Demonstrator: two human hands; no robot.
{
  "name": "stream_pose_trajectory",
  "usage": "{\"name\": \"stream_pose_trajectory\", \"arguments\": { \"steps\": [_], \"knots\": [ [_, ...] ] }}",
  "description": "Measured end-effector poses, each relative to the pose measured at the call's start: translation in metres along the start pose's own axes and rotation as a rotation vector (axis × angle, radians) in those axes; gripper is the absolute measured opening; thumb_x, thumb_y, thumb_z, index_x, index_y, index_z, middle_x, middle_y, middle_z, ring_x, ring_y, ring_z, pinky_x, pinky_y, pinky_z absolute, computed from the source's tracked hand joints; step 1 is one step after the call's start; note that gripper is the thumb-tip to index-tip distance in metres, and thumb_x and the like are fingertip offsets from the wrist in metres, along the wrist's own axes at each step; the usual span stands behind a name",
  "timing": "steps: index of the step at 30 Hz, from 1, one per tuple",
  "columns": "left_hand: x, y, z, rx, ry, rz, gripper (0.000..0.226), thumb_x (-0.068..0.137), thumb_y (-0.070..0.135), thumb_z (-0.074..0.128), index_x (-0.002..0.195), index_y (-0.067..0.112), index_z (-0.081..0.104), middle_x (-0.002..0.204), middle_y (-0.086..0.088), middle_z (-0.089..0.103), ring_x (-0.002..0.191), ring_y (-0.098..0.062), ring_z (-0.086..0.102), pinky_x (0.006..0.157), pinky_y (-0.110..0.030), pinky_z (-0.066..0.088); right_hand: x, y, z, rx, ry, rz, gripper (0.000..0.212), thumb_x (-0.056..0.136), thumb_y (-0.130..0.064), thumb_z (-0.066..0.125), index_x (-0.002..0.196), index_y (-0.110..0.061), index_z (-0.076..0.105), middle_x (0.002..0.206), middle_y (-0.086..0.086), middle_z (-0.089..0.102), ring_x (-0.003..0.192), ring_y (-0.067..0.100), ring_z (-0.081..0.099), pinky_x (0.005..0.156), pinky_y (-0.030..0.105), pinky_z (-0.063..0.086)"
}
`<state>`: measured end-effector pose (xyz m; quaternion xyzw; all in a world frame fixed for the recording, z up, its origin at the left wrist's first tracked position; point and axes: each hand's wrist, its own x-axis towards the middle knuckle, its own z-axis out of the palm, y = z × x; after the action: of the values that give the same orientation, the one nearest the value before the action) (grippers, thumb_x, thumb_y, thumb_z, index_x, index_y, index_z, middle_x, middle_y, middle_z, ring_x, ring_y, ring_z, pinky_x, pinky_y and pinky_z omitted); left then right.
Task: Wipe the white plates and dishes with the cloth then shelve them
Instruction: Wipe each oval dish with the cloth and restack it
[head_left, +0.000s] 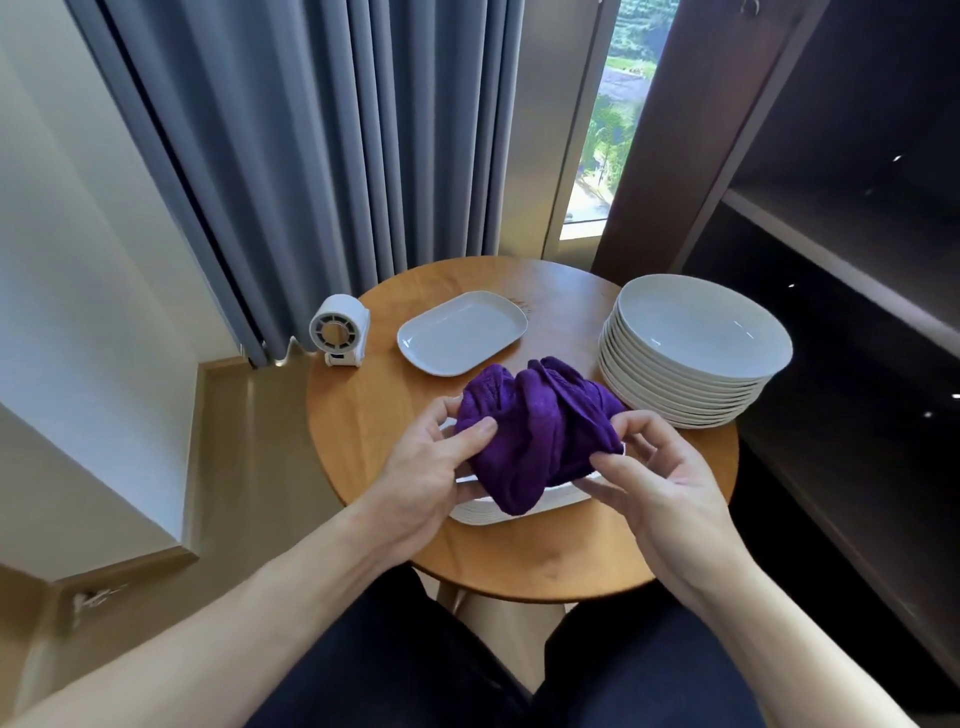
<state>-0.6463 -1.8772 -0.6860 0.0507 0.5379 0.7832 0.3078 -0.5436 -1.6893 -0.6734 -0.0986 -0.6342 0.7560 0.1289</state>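
Observation:
A bunched purple cloth (535, 431) lies over a low stack of white rectangular plates (483, 512) at the table's near side, hiding most of it. My left hand (431, 467) pinches the cloth's left end with thumb and fingers. My right hand (654, 478) pinches its right end. A single white rectangular dish (462, 332) sits behind the cloth. A tall stack of several white round plates (691, 353) stands at the right edge.
The round wooden table (363, 415) is small. A white desk fan (340, 332) sits at its far left. Dark wooden shelves (841, 244) stand open at the right, close to the table. Grey curtains hang behind, and my knees are under the near edge.

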Motion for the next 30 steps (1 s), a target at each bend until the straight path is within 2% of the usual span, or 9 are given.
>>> {"name": "stream_pose_trajectory", "arguments": {
  "steps": [2,5,7,11,15,19,24,27,30],
  "knots": [
    [0.0,0.001,0.0,-0.021,-0.003,0.021,0.024,0.086,0.021,0.069,0.107,0.014,0.061,0.104,-0.011,0.071,0.09,-0.026,0.071,0.074,-0.039,0.06,-0.003,-0.002,0.002,-0.086,-0.019,-0.088,0.021,0.085,0.008,0.067,0.091,-0.01,0.056,0.094,-0.001,0.066,0.089,0.016,0.063,0.086,0.039,0.047],
    [-0.002,0.002,0.001,-0.078,-0.043,0.064,0.035,0.085,0.01,0.069,0.119,0.008,0.059,0.117,-0.016,0.071,0.103,-0.03,0.071,0.081,-0.039,0.06,-0.007,-0.006,0.002,-0.213,-0.116,-0.189,0.013,0.082,-0.002,0.063,0.093,-0.009,0.059,0.128,0.001,0.064,0.125,0.016,0.059,0.098,0.032,0.048],
    [-0.003,0.004,0.0,-0.052,-0.041,0.118,0.043,0.087,-0.005,0.068,0.127,0.004,0.056,0.127,-0.023,0.066,0.116,-0.037,0.066,0.094,-0.048,0.057,-0.008,-0.014,0.005,-0.155,-0.16,-0.164,0.017,0.085,-0.02,0.07,0.091,-0.01,0.058,0.116,0.0,0.066,0.111,0.014,0.063,0.092,0.028,0.051],
    [-0.006,0.007,0.003,0.041,-0.039,0.223,0.052,0.075,-0.006,0.071,0.123,0.003,0.054,0.125,-0.026,0.061,0.117,-0.038,0.064,0.099,-0.045,0.055,-0.005,-0.016,0.011,-0.069,0.105,0.152,0.075,0.053,-0.057,0.094,0.096,-0.014,0.051,0.09,-0.002,0.072,0.082,0.014,0.074,0.071,0.031,0.058],
    [-0.015,0.003,0.013,0.114,-0.056,0.192,0.049,0.072,0.006,0.082,0.111,0.008,0.052,0.123,-0.012,0.067,0.117,-0.031,0.066,0.093,-0.042,0.057,-0.011,0.001,0.015,-0.265,0.204,0.174,0.066,0.061,-0.03,0.087,0.112,-0.017,0.048,0.096,0.004,0.069,0.077,0.001,0.071,0.062,0.019,0.055],
    [-0.007,0.016,0.008,-0.041,0.038,0.172,0.039,0.089,-0.009,0.063,0.126,-0.003,0.053,0.125,-0.028,0.065,0.116,-0.034,0.066,0.101,-0.045,0.054,-0.001,-0.009,0.004,0.244,0.257,0.188,0.051,0.078,0.009,0.055,0.127,0.0,0.051,0.124,0.032,0.063,0.102,0.035,0.069,0.082,0.046,0.061],
    [-0.001,0.029,-0.011,-0.194,-0.123,0.008,0.052,0.085,-0.012,0.052,0.136,-0.01,0.051,0.136,-0.033,0.057,0.131,-0.046,0.053,0.104,-0.049,0.05,0.006,-0.036,-0.016,0.634,0.152,0.145,0.05,0.066,0.0,0.044,0.111,0.003,0.065,0.107,0.021,0.065,0.101,0.037,0.067,0.087,0.047,0.06],
    [-0.005,0.035,-0.018,-0.269,-0.281,-0.136,0.06,0.084,0.011,0.057,0.142,-0.005,0.051,0.144,-0.027,0.054,0.135,-0.043,0.051,0.112,-0.062,0.041,0.006,-0.049,-0.02,0.673,0.133,0.069,0.039,0.066,-0.001,0.041,0.09,-0.002,0.072,0.097,0.018,0.067,0.094,0.034,0.071,0.086,0.046,0.06],
    [-0.004,0.038,-0.015,-0.102,-0.216,-0.093,0.051,0.083,0.027,0.065,0.126,0.0,0.062,0.134,-0.019,0.065,0.129,-0.034,0.059,0.107,-0.053,0.049,0.006,-0.065,-0.021,0.729,0.025,0.004,0.036,0.066,-0.004,0.049,0.086,-0.003,0.079,0.106,0.02,0.074,0.105,0.034,0.074,0.085,0.043,0.061]
  ]
}}
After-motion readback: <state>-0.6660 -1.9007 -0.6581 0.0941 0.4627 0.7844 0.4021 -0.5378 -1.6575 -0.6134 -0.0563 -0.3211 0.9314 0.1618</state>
